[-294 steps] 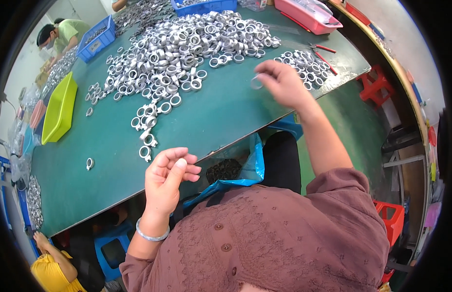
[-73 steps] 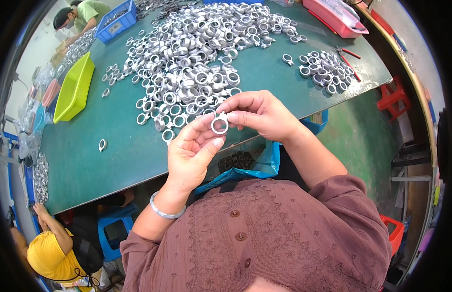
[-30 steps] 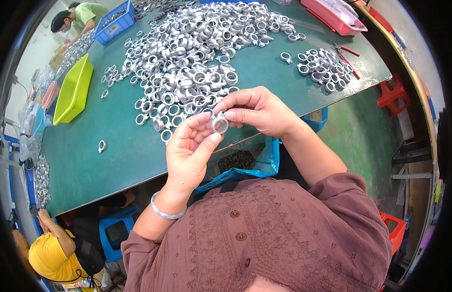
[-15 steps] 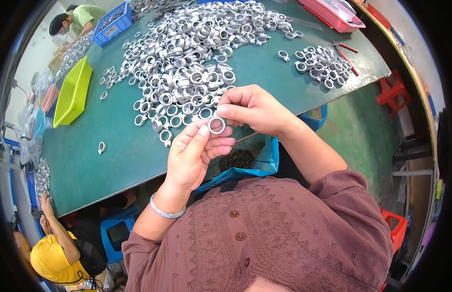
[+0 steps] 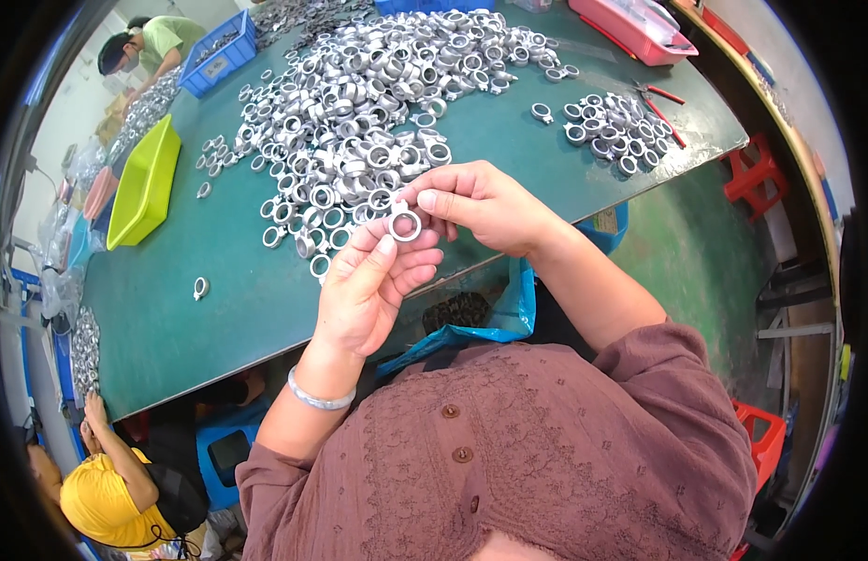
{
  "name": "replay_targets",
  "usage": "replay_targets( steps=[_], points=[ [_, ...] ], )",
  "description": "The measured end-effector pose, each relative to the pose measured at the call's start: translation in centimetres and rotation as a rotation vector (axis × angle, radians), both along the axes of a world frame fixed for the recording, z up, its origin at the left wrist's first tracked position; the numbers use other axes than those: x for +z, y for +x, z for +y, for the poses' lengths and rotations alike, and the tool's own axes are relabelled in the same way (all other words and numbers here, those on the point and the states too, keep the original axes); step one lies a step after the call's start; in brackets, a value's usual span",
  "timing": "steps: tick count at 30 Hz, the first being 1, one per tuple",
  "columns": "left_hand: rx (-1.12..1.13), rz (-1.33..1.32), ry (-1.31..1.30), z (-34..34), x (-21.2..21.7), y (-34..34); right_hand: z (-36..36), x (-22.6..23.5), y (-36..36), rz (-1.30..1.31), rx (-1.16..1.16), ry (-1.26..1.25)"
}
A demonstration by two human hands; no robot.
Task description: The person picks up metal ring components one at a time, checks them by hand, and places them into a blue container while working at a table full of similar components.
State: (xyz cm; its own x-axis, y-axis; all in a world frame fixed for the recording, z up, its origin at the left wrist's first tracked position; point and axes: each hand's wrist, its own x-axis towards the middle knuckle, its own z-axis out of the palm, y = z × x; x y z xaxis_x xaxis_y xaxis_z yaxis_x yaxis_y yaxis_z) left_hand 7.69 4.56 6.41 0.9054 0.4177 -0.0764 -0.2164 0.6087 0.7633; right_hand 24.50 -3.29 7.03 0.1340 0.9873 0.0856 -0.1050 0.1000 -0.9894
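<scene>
Green table; ring bore faces the camera.

Blue plastic bag below table edge

A big heap of rings fills the table's upper centre; a smaller cluster lies upper right, a tray at left.

Silver ring, green table
</scene>
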Motion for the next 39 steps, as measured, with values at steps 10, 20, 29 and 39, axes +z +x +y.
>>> replay_targets(
  steps=[10, 20, 29, 39],
  points=[
    [0.081, -0.055, 0.005, 0.96, -0.29, 0.64, 0.09, 0.56, -0.09, -0.084, -0.039, 0.047],
    [0.075, -0.044, -0.006, 0.87, -0.47, 0.56, 0.19, 0.58, -0.46, -0.013, -0.070, 0.067],
    [0.079, -0.034, 0.008, 0.68, -0.29, 0.64, 0.22, 0.51, -0.55, 0.014, -0.080, 0.087],
    [0.118, 0.075, 0.233, 0.08, -0.27, 0.57, 0.29, 0.10, -0.52, 0.039, -0.078, 0.013]
  ],
)
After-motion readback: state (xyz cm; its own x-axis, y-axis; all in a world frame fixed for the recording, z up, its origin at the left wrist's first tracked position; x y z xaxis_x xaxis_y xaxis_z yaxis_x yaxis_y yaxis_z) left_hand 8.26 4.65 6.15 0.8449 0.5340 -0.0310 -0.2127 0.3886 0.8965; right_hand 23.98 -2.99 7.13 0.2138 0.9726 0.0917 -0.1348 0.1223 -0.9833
